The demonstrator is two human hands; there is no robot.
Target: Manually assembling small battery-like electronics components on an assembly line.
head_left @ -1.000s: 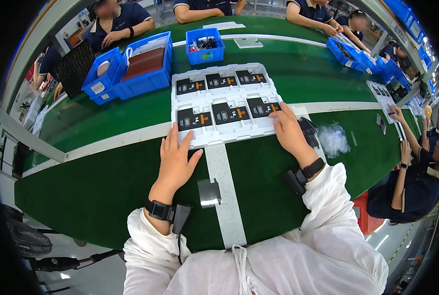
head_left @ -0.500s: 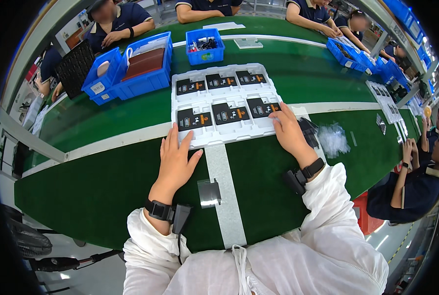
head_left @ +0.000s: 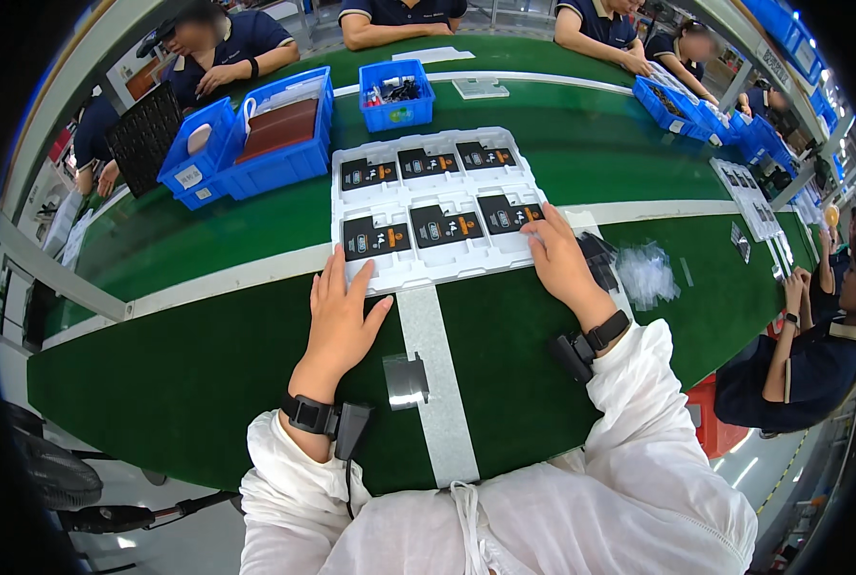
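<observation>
A white moulded plastic tray (head_left: pixel 430 197) lies on the green bench, holding several flat black packs with orange print and a notched corner, which look like batteries. My left hand (head_left: pixel 340 311) rests at the tray's near left corner, fingers spread and fingertips on its rim beside the front left pack (head_left: pixel 370 236). At the right side, my right hand (head_left: pixel 564 259) lies with its fingers stretched out over the tray edge. Its fingertips are by the front right pack (head_left: pixel 505 213). Neither hand grips anything. Below the tray lies a small clear film piece with a dark part (head_left: pixel 407 380).
Clear film pieces (head_left: pixel 647 276) and dark pieces (head_left: pixel 598 259) lie right of my right hand. Blue bins (head_left: pixel 279 172) stand at the far left, with a smaller blue bin (head_left: pixel 395 117) behind the tray. Co-workers sit around the bench; one (head_left: pixel 802 355) is at the right.
The whole view has shifted very slightly. Both hands keep their places at the tray, and the packs lie as before.
</observation>
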